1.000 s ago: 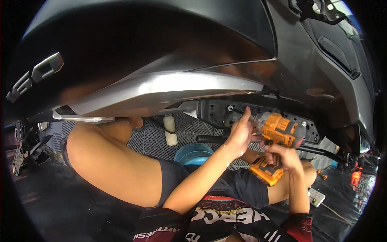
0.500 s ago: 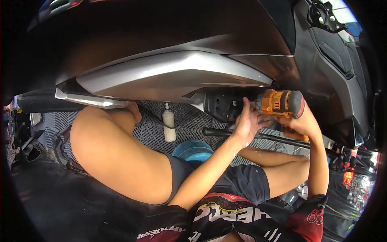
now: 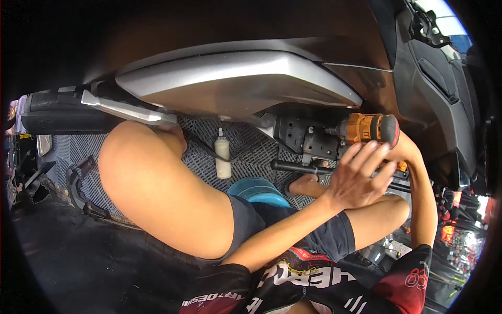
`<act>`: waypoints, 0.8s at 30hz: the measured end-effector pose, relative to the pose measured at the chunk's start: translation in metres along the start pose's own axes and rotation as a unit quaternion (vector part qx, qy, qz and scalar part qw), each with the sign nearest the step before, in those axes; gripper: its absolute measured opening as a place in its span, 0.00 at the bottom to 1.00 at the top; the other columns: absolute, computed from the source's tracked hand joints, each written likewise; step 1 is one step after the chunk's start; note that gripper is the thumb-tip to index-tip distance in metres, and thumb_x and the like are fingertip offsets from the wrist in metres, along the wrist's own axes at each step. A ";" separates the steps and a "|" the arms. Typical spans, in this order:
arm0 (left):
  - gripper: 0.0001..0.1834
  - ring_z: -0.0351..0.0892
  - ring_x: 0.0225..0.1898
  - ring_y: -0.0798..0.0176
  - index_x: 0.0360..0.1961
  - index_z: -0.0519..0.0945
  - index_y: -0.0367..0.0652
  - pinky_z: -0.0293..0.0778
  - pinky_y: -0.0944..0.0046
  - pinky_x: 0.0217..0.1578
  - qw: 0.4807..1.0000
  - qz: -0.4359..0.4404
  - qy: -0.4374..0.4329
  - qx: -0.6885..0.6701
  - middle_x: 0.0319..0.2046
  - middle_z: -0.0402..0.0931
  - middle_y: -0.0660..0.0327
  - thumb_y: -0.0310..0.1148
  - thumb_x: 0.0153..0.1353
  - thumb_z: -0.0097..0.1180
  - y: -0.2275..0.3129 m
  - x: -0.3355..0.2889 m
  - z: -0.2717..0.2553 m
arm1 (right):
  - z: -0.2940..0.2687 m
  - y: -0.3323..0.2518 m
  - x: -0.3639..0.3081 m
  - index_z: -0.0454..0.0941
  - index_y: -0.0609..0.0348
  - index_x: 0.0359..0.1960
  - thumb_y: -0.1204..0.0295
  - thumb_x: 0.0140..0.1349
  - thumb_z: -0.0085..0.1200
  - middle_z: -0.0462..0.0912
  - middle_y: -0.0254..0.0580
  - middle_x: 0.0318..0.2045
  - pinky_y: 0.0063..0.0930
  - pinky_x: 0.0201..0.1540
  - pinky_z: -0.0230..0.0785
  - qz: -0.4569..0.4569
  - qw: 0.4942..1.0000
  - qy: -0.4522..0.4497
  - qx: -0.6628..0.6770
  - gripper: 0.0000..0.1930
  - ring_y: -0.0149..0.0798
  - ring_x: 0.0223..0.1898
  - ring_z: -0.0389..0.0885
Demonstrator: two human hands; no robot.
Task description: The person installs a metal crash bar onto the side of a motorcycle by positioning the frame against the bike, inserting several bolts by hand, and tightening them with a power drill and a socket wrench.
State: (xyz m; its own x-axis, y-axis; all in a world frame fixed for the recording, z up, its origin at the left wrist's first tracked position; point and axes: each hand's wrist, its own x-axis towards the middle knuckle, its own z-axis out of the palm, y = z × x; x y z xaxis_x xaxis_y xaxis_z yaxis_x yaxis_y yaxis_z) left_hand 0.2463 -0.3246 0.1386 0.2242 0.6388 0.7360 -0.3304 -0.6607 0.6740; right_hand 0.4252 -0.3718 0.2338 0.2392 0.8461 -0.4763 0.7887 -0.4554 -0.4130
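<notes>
My right hand [image 3: 401, 150] grips an orange and black cordless drill [image 3: 366, 129], mostly hidden behind the tool and my left hand. The drill lies level under the dark body panel, its nose pointing left at a black metal bracket [image 3: 312, 142] with several holes. A bolt [image 3: 310, 129] shows on that bracket, left of the drill's nose. My left hand [image 3: 361, 178] is open with fingers stretched out, just below the drill. Its fingertips overlap the drill's lower side, and I cannot tell whether they touch it.
A silver trim panel [image 3: 230, 73] runs along the dark vehicle body above. A black bar [image 3: 300, 167] lies below the bracket. On the patterned floor [image 3: 201, 170] stands a pale squeeze bottle [image 3: 223, 158]. A blue round stool or tub [image 3: 256, 189] sits between my legs.
My left hand has moved away from the bracket, rightward and down to below the drill. The drill stays in my right hand, and more of the bracket now shows. The view has shifted slightly.
</notes>
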 end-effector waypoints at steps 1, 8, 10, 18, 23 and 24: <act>0.25 0.63 0.67 0.45 0.64 0.71 0.49 0.60 0.43 0.66 0.999 -0.013 -0.040 0.019 0.66 0.66 0.50 0.42 0.67 0.57 -0.002 0.008 0.001 | -0.005 0.001 -0.001 0.78 0.64 0.49 0.78 0.49 0.64 0.83 0.51 0.44 0.40 0.54 0.74 0.078 0.994 -0.045 0.053 0.22 0.51 0.48 0.81; 0.33 0.60 0.69 0.37 0.71 0.67 0.66 0.63 0.37 0.67 0.991 -0.007 -0.133 0.028 0.73 0.54 0.48 0.28 0.65 0.50 -0.035 0.014 0.007 | 0.002 -0.018 -0.003 0.74 0.63 0.58 0.74 0.53 0.65 0.80 0.53 0.52 0.42 0.59 0.72 0.030 0.999 0.014 -0.030 0.28 0.54 0.53 0.79; 0.34 0.61 0.69 0.37 0.71 0.67 0.69 0.63 0.37 0.67 0.991 -0.031 -0.128 0.014 0.73 0.55 0.48 0.28 0.64 0.51 -0.038 0.011 0.008 | 0.001 -0.015 -0.001 0.73 0.63 0.59 0.75 0.52 0.65 0.80 0.54 0.53 0.41 0.59 0.72 0.041 0.998 0.011 -0.042 0.30 0.52 0.54 0.79; 0.32 0.63 0.67 0.39 0.68 0.69 0.73 0.64 0.36 0.67 0.989 -0.010 -0.144 0.032 0.71 0.55 0.49 0.28 0.66 0.52 -0.041 0.008 0.010 | 0.009 0.000 -0.008 0.72 0.61 0.62 0.76 0.51 0.67 0.82 0.51 0.52 0.39 0.56 0.75 0.078 0.996 0.025 0.020 0.33 0.46 0.52 0.81; 0.33 0.62 0.68 0.39 0.69 0.67 0.75 0.63 0.36 0.67 0.988 -0.013 -0.151 0.024 0.70 0.55 0.49 0.28 0.66 0.52 -0.040 0.006 0.012 | 0.013 0.005 -0.011 0.73 0.61 0.61 0.76 0.51 0.67 0.81 0.51 0.53 0.39 0.58 0.74 0.057 0.997 0.047 0.026 0.32 0.46 0.54 0.80; 0.34 0.62 0.68 0.40 0.69 0.66 0.75 0.63 0.36 0.67 0.989 -0.022 -0.143 0.015 0.70 0.56 0.49 0.27 0.66 0.52 -0.041 0.006 0.011 | 0.013 -0.001 -0.007 0.73 0.61 0.61 0.76 0.50 0.68 0.81 0.51 0.53 0.39 0.58 0.74 0.036 0.997 0.061 0.009 0.33 0.47 0.54 0.81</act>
State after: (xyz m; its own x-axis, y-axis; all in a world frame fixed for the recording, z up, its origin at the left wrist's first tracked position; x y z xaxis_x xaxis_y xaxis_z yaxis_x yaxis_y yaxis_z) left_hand 0.2715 -0.2981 0.1157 0.4891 0.5316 0.6915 -0.2893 -0.6490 0.7036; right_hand 0.4154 -0.3808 0.2279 0.3631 0.8381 -0.4072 0.7566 -0.5203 -0.3961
